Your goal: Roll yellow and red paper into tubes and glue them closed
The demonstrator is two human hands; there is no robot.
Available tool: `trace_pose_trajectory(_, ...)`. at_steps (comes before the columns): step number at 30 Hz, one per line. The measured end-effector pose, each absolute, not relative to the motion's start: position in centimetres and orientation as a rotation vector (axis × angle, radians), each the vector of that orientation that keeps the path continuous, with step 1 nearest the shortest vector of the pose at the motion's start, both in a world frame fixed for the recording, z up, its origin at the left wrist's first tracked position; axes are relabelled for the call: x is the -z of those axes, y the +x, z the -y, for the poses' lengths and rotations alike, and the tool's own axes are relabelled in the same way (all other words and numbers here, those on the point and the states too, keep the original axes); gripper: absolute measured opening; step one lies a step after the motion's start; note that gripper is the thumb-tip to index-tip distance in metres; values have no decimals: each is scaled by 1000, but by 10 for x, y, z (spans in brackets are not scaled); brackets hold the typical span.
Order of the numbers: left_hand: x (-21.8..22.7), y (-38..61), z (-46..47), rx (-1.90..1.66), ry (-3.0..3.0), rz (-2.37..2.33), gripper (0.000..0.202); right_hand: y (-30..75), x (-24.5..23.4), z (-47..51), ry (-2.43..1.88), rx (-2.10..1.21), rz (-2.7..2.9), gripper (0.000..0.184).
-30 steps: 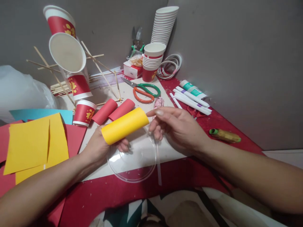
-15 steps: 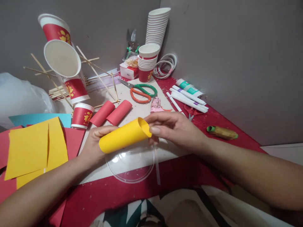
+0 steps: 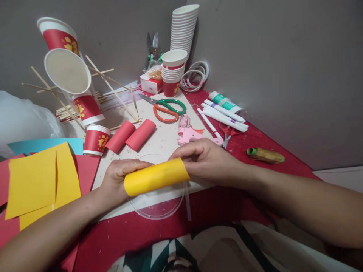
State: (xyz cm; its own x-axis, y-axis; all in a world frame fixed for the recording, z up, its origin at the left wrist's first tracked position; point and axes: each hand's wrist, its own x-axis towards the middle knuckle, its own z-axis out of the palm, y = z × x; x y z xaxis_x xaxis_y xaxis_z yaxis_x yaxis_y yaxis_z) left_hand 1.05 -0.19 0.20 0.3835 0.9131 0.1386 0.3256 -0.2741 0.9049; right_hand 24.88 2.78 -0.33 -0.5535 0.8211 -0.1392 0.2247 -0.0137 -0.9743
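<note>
A yellow paper tube (image 3: 155, 177) lies sideways between my two hands, above a clear round plastic lid (image 3: 161, 209). My left hand (image 3: 120, 175) grips its left end, the fingertips partly hidden behind the paper. At the right end, my right hand (image 3: 201, 160) is closed on the rim, with some fingers out of sight behind or inside it. Two red paper tubes (image 3: 141, 135) rest side by side on the pale board just beyond. Behind my right hand lies a pink glue gun (image 3: 190, 134), partly covered by that hand.
Scissors with green and orange handles (image 3: 167, 109) lie on the board (image 3: 167, 130). Yellow paper sheets (image 3: 34, 181) sit at the left. Joined paper cups (image 3: 87, 107) and thin sticks (image 3: 113, 81) stand behind. White rolls (image 3: 224, 117), a tape roll (image 3: 265, 155) and stacked cups (image 3: 172, 71) are farther right.
The yellow tube has lowered and its right end has turned away, so its opening no longer shows. My right hand has come down with it. More of the glue gun is visible.
</note>
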Motion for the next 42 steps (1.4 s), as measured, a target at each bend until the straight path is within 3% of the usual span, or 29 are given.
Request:
trace_pose_trajectory(7,-5,7,7,-886,1979,-1077,28,252,2,-22,-819,-1078,2114,24)
trace_pose_trajectory(15,4,4,9,-866,2189,-1063,28,254,8,-25,-684,-957,2181,23)
trace_pose_trajectory(22,0,11,9,-993,1855,-1203,4,257,-9,-34,-840,-1237,1878,19)
trace_pose_trajectory(25,-3,12,4,-1031,1530,-1288,19,262,-12,-44,-918,-1333,1603,9)
trace_pose_trajectory(28,-13,12,-8,-1068,1227,-1266,27,266,-15,-56,-930,-1463,1279,15)
trace_pose_trajectory(34,-51,9,-28,-966,868,-1267,17,267,-20,-66,-807,-1655,988,24)
trace_pose_trajectory(42,-91,26,-53,-915,1003,-1234,21,266,-10,-62,-820,-1738,941,21)
